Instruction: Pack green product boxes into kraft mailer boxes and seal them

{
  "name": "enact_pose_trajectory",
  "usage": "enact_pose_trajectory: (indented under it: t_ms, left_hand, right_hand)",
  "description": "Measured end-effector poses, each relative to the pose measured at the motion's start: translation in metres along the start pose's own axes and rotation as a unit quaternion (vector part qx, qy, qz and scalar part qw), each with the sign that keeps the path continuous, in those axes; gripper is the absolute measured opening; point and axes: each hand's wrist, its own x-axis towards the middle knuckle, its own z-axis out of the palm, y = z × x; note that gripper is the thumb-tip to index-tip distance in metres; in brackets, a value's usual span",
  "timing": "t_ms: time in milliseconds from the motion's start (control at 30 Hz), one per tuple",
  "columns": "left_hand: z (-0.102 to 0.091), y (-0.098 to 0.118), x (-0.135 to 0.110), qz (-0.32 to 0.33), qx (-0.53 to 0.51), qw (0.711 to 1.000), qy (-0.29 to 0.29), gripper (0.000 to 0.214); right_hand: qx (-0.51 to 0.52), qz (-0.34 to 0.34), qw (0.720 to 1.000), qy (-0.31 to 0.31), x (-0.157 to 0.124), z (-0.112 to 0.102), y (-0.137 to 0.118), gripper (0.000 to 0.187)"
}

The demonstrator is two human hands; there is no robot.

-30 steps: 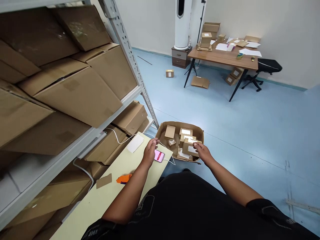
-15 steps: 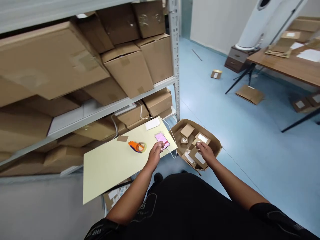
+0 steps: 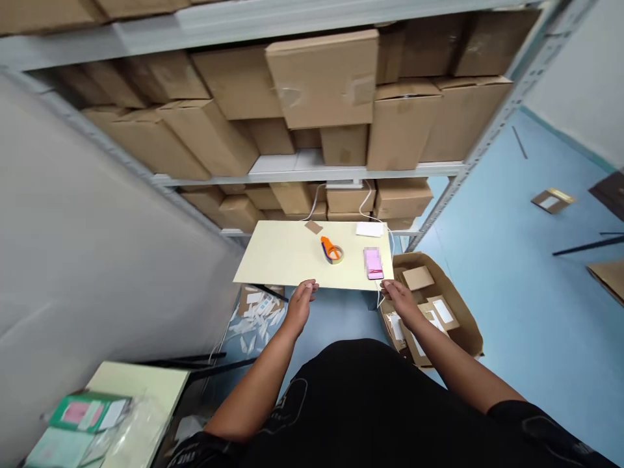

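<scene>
My left hand (image 3: 301, 304) hovers in front of the near edge of a pale yellow table (image 3: 277, 253), fingers loosely curled and a little apart, with nothing in it. Near the table's right front corner is my right hand (image 3: 400, 300), also holding nothing, its fingers slightly parted. Just beyond its fingertips lies a phone (image 3: 373, 263) with a pink screen. An orange tape dispenser (image 3: 332, 250) rests at mid-table. Behind it are a small brown cardboard piece (image 3: 313, 227) and a stack of white labels or paper (image 3: 369, 229).
Beside the table at right, a large open carton (image 3: 458, 305) holds several small labelled boxes. A metal shelf (image 3: 312, 173) full of cardboard boxes stands behind. Paper scraps (image 3: 263, 312) lie below left. A second table (image 3: 146, 383) carries green packets (image 3: 88, 413). One small box (image 3: 552, 201) sits on the floor.
My view has swung left, so the shelf and table now lie straight ahead and the second table shows at lower left. Both hands stay raised and empty, now at the table's near edge.
</scene>
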Motion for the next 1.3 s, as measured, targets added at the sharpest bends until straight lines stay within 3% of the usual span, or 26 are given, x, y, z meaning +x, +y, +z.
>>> enact_pose_trajectory:
  t_ms: [267,533,667,800,1033,1300]
  left_hand:
    - [-0.102,-0.044,-0.077,-0.02,-0.049,0.992,0.111,0.065]
    - [-0.207,-0.087,-0.177,-0.039,-0.081,0.974,0.208,0.062]
    - [-0.248,-0.103,-0.218,-0.041,-0.081,0.965,0.244,0.061]
    - [-0.275,-0.114,-0.247,-0.05,-0.096,0.951,0.29,0.057]
    - [-0.303,-0.126,-0.259,-0.072,-0.123,0.926,0.351,0.059]
    - [-0.314,-0.119,-0.219,-0.084,-0.131,0.899,0.409,0.059]
  right_hand:
    - [-0.035,-0.022,0.996,-0.085,-0.027,0.096,-0.003,0.052]
    - [-0.055,-0.035,0.983,-0.169,-0.088,0.207,-0.004,0.054]
    - [-0.069,-0.04,0.974,-0.214,-0.119,0.258,0.0,0.055]
    - [-0.101,-0.048,0.958,-0.262,-0.137,0.3,-0.005,0.056]
    - [-0.12,-0.047,0.935,-0.331,-0.132,0.366,-0.02,0.059]
    - [-0.13,-0.048,0.905,-0.403,-0.081,0.423,-0.034,0.055]
